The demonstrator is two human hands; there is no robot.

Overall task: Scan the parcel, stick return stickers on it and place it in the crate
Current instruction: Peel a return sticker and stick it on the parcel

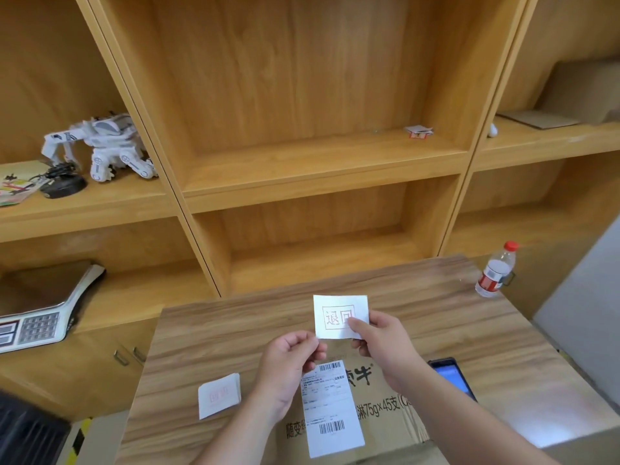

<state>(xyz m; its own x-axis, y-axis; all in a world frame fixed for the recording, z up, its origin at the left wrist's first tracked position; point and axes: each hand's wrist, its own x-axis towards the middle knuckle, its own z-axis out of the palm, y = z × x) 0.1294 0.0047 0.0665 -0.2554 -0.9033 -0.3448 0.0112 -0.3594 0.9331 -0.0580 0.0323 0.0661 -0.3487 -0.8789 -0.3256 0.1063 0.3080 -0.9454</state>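
A brown cardboard parcel (379, 417) lies on the wooden table (235, 330), with a white shipping label (330, 407) and barcodes on top. Above it I hold up a white return sticker (339, 313) with a red square stamp. My right hand (382, 340) pinches its lower right edge between thumb and fingers. My left hand (288, 364) pinches its lower left corner. A small stack of return stickers (219, 396) lies on the table left of the parcel. A dark handheld scanner (453, 375) with a lit blue screen lies to the right, partly behind my right forearm.
A plastic water bottle (496, 271) with a red cap stands at the table's far right corner. Wooden shelves behind hold a white toy robot (107, 146), a weighing scale (43, 307) at left and cardboard (577, 95) at right. No crate shows.
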